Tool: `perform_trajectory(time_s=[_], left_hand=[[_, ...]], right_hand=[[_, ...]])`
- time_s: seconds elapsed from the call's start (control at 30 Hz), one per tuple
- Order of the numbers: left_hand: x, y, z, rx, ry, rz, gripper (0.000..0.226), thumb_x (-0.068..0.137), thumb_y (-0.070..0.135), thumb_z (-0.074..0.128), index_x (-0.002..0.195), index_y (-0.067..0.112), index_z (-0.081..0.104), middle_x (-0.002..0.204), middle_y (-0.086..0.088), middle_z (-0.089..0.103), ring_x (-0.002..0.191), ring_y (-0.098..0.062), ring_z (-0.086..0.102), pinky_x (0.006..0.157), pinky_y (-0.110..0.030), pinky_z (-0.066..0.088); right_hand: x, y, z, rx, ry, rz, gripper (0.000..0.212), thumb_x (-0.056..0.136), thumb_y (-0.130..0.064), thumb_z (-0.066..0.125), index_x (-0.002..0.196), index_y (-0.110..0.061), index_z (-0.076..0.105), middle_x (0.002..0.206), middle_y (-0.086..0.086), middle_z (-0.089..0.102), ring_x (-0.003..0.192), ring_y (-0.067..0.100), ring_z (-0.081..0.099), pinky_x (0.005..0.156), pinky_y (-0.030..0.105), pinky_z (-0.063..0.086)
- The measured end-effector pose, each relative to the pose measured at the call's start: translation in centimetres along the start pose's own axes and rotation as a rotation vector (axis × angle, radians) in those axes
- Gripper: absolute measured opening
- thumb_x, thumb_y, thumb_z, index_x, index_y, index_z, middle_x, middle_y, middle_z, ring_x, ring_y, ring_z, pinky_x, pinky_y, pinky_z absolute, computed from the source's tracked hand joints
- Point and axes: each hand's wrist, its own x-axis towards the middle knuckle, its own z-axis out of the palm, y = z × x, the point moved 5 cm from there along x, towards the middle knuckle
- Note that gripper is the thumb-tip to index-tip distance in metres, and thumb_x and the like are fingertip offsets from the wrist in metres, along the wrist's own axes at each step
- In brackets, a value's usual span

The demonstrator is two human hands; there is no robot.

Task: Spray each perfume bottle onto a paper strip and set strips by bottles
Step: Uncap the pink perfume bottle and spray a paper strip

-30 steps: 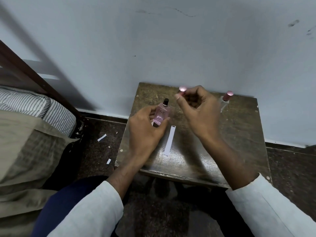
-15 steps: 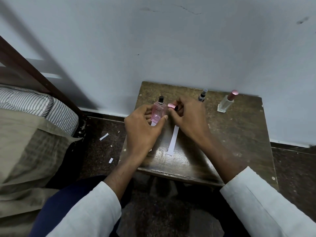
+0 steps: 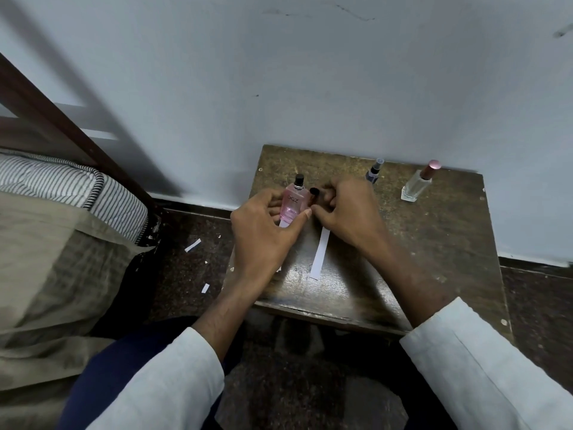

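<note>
Far left: striped mattress (image 3: 77,193) on a bed, dark wooden bed frame (image 3: 62,125) slanting beside it, olive cloth (image 3: 46,259) draped below.

Floor (image 3: 186,268), left of worktop: paper scraps, one longer (image 3: 193,245), one shorter (image 3: 205,288).

Worktop (image 3: 434,259): dark, worn wood, set against a pale wall (image 3: 279,72).

Left hand (image 3: 263,240): over the worktop's left part, fingers and thumb curled round the pink perfume bottle (image 3: 293,204). Bottle upright, black spray nozzle (image 3: 299,179) bare at top, lettering on the front. White paper strip (image 3: 283,224) showing just below the bottle base, between the fingers; lower end hidden by the hand.

Right hand (image 3: 344,212): just right of the bottle, nearly touching the left thumb, fingers curled round a small dark cap (image 3: 313,195). Cap close beside the bottle's right shoulder; contact between them not discernible.

Second paper strip (image 3: 321,254): flat on the worktop, running near to far, far end tucked under the right hand, near end free.

Right of hands, far edge: small dark blue bottle (image 3: 373,172), partly hidden behind the right hand. Further right, well apart from both hands: clear glass bottle (image 3: 417,186) with rose-coloured cap, tilted in this wide view.

Near edge: white sleeves (image 3: 465,361) on both forearms, dark blue trouser leg (image 3: 108,367) lower left.
</note>
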Motion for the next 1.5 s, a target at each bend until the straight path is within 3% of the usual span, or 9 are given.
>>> perform_trajectory(time_s=[0.17, 0.3, 0.43, 0.57, 0.7, 0.87, 1.0, 1.2, 1.5], left_hand=[[-0.1, 0.9, 0.8, -0.058, -0.074, 0.021, 0.046, 0.079, 0.038, 0.096, 0.115, 0.015, 0.079, 0.099, 0.007, 0.080, 0.086, -0.002, 0.077, 0.076, -0.025, 0.066], [-1.6, 2.7, 2.8, -0.133, -0.226, 0.066, 0.044, 0.083, 0.031, 0.094, 0.120, 0.014, 0.078, 0.104, 0.003, 0.077, 0.088, -0.004, 0.076, 0.074, -0.023, 0.066], [-3.3, 3.8, 5.1, -0.184, -0.377, 0.090, 0.038, 0.083, 0.013, 0.087, 0.120, 0.018, 0.081, 0.099, 0.002, 0.078, 0.085, -0.005, 0.078, 0.072, -0.029, 0.068], [-3.2, 4.3, 5.5, -0.150, -0.504, 0.153, 0.036, 0.083, 0.029, 0.093, 0.116, 0.022, 0.082, 0.099, 0.009, 0.080, 0.086, -0.004, 0.077, 0.069, -0.022, 0.065], [-1.6, 2.1, 4.6, 0.130, -0.309, 0.162, 0.011, 0.090, 0.026, 0.086, 0.097, 0.019, 0.080, 0.083, 0.011, 0.074, 0.069, -0.001, 0.069, 0.067, -0.024, 0.062], [-1.8, 0.4, 5.7, 0.255, -0.348, 0.100, 0.018, 0.087, 0.022, 0.088, 0.102, 0.019, 0.078, 0.080, 0.012, 0.067, 0.059, -0.002, 0.062, 0.065, -0.031, 0.061], [-1.4, 0.3, 6.3, 0.323, -0.373, 0.151, 0.031, 0.086, 0.025, 0.089, 0.116, 0.021, 0.080, 0.084, 0.010, 0.067, 0.058, 0.001, 0.060, 0.063, -0.017, 0.053], [-1.4, 0.0, 6.5, 0.293, -0.372, 0.116, 0.017, 0.086, 0.019, 0.088, 0.081, 0.022, 0.071, 0.072, 0.011, 0.068, 0.060, -0.002, 0.063, 0.060, -0.024, 0.056], [-1.7, 0.7, 6.6, 0.037, -0.426, -0.036, 0.008, 0.100, 0.023, 0.077, 0.096, 0.018, 0.072, 0.081, 0.007, 0.076, 0.070, -0.004, 0.075, 0.068, -0.016, 0.059]], right_hand=[[-3.0, 1.0, -3.5, 0.393, 0.193, 0.006, 0.021, 0.100, -0.027, 0.065, 0.115, -0.019, 0.078, 0.095, -0.009, 0.076, 0.084, 0.004, 0.069, 0.077, 0.019, 0.053], [-6.3, 1.1, -1.6, 0.742, -0.110, 0.067, 0.024, 0.108, -0.038, 0.055, 0.124, -0.030, 0.070, 0.112, -0.013, 0.077, 0.107, 0.006, 0.072, 0.093, 0.033, 0.055], [-9.1, 2.0, -0.8, 1.040, -0.010, 0.297, 0.032, 0.110, -0.026, 0.055, 0.139, -0.017, 0.062, 0.123, 0.007, 0.077, 0.117, 0.023, 0.074, 0.104, 0.053, 0.057], [-11.4, 3.6, -2.2, 1.072, 0.140, 0.452, 0.029, 0.109, -0.031, 0.054, 0.133, -0.019, 0.063, 0.116, 0.006, 0.079, 0.108, 0.022, 0.076, 0.094, 0.049, 0.061], [-12.0, 4.6, -3.7, 1.104, 0.201, 0.424, 0.027, 0.109, -0.027, 0.053, 0.130, -0.014, 0.062, 0.090, 0.004, 0.073, 0.078, 0.021, 0.067, 0.072, 0.036, 0.057], [-10.4, 4.6, -2.7, 1.227, -0.018, 0.376, 0.035, 0.111, -0.031, 0.047, 0.140, -0.015, 0.057, 0.081, 0.005, 0.067, 0.067, 0.020, 0.059, 0.062, 0.035, 0.051], [-9.0, 3.8, -2.4, 1.400, -0.157, 0.317, 0.050, 0.100, -0.033, 0.038, 0.147, -0.022, 0.049, 0.082, 0.013, 0.065, 0.065, 0.023, 0.055, 0.058, 0.035, 0.049], [-8.4, 3.5, -3.1, 1.519, -0.200, 0.193, 0.041, 0.111, -0.027, 0.040, 0.152, -0.031, 0.045, 0.088, 0.018, 0.063, 0.063, 0.025, 0.053, 0.054, 0.032, 0.051], [-8.6, 3.5, -3.7, 1.721, -0.253, 0.211, 0.043, 0.111, -0.027, 0.039, 0.154, -0.026, 0.046, 0.082, 0.011, 0.060, 0.049, 0.011, 0.047, 0.039, 0.022, 0.035]])
